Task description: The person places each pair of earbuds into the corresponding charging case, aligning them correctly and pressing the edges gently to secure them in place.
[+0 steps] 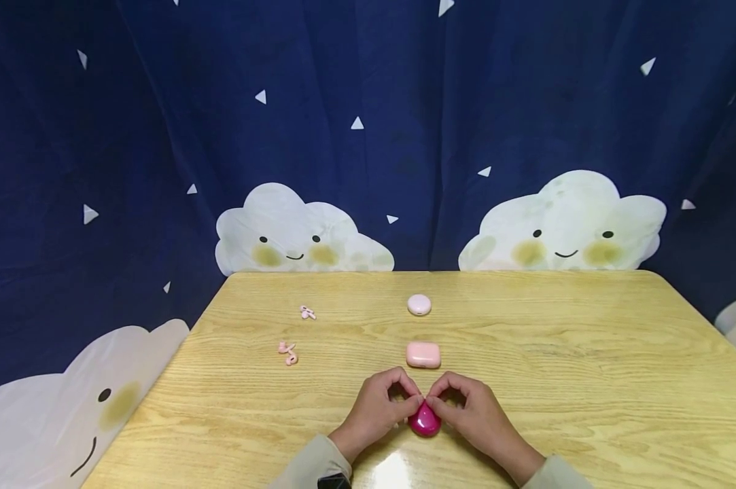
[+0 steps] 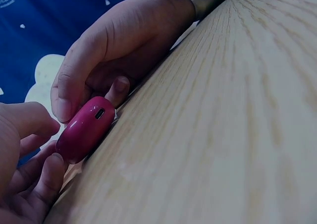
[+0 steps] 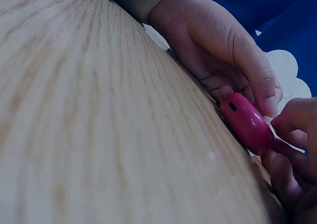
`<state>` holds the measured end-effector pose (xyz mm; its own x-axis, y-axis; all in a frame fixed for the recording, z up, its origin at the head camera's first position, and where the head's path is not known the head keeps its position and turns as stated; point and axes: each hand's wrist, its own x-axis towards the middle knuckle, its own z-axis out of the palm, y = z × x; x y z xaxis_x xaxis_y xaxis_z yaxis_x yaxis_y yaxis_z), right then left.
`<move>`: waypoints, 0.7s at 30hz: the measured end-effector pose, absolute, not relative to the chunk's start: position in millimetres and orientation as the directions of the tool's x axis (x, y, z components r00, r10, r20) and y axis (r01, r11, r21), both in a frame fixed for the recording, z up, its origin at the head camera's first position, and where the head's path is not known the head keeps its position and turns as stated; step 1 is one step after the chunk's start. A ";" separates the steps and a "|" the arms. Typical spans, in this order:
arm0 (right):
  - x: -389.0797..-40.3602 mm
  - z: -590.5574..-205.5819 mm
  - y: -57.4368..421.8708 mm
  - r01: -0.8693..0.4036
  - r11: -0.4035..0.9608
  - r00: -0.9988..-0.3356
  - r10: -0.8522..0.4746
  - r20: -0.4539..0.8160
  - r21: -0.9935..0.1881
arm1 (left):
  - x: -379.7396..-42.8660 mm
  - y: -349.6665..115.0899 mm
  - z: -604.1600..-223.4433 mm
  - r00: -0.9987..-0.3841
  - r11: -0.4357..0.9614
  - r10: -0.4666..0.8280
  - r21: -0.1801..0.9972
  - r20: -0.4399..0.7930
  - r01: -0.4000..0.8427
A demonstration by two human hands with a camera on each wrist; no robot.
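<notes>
A glossy magenta earbud charging case [image 1: 425,422] is at the near middle of the wooden table, between both hands. My left hand [image 1: 376,411] pinches its left side with thumb and bent fingers. From the opposite side my right hand [image 1: 476,414] does likewise, and the fingertips of both nearly meet over the case's far end. The left wrist view shows the case [image 2: 84,132] standing on its edge close over the tabletop, its charging port facing the camera. In the right wrist view the case [image 3: 246,125] looks closed. A small pale thing [image 1: 397,425] peeks out by the left hand, mostly hidden.
Just beyond the hands lies a pink rectangular earbud case [image 1: 423,355], with a pale pink round case [image 1: 419,305] farther back. To the left are a pair of pink earbuds [image 1: 288,353] and a pair of paler earbuds [image 1: 307,312]. A dark blue curtain [image 1: 355,156] hangs behind the table [image 1: 588,353].
</notes>
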<state>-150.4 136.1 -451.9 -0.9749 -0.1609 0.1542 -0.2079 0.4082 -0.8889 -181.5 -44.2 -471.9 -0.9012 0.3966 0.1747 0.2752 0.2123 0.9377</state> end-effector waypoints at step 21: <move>-146.3 -439.4 134.1 -0.188 0.403 -0.978 -0.163 0.132 -0.895 | -182.6 -43.8 -471.8 -0.905 0.229 0.387 0.932 0.177 0.280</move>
<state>-146.3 134.1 -439.4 -0.9777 -0.1635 0.1319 -0.1882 0.4033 -0.8955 -182.6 -43.8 -471.8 -0.9049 0.3872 0.1766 0.2798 0.2285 0.9325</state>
